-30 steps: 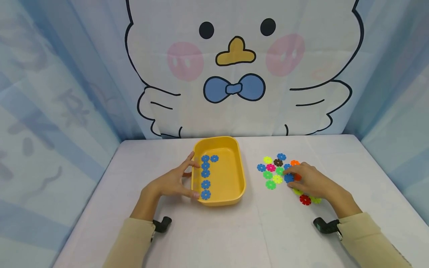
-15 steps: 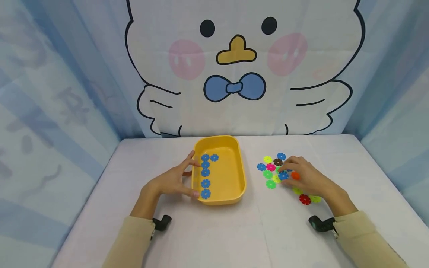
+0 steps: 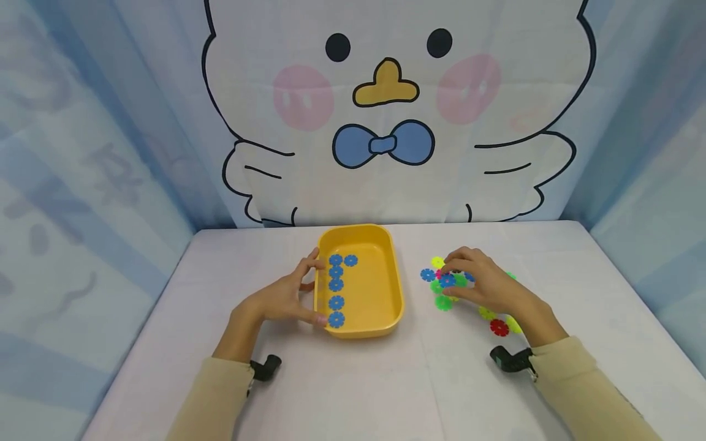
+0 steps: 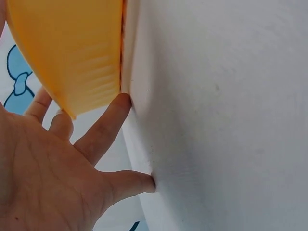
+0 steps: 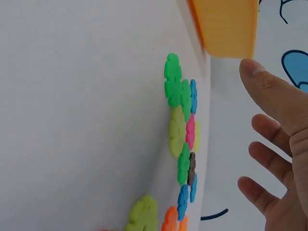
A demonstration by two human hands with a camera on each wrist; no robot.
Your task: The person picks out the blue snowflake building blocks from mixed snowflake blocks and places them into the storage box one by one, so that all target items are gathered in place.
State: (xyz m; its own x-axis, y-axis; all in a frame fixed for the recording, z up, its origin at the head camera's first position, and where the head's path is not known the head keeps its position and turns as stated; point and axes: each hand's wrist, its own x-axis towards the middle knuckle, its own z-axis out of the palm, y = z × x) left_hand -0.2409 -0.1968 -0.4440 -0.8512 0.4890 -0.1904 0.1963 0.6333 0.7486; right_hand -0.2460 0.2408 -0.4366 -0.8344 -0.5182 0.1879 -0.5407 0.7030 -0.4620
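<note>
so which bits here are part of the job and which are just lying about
Seemingly for the job:
yellow tray, left hand on it
blue disc pinched by right hand
blue discs, the only colour in the tray
loose blue discs

Just lying about, seemingly:
green discs
red disc
pink disc
brown disc
orange discs
yellow discs

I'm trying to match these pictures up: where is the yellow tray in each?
Head: yellow tray below the picture's centre.
Left wrist: yellow tray at upper left, cut off.
Right wrist: yellow tray at top, right of centre, cut off.
Shared landmark: blue bow tie, only partly visible from the wrists.
</note>
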